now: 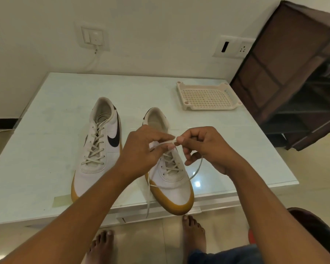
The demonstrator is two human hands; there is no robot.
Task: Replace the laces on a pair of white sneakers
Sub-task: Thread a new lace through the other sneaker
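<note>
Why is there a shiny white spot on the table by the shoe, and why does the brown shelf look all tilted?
Head view: the spot is likely a light's reflection glaring off the glossy table beside the nearer sneaker; same head view, the wide-angle lens bends and tilts things near the edges, like the brown shelf; light is dim, shadows soft.

Both hands meet at mid-frame, left hand (141, 149) and right hand (204, 147) each pinching with thumb and fingertips, forearms reaching forward.
</note>
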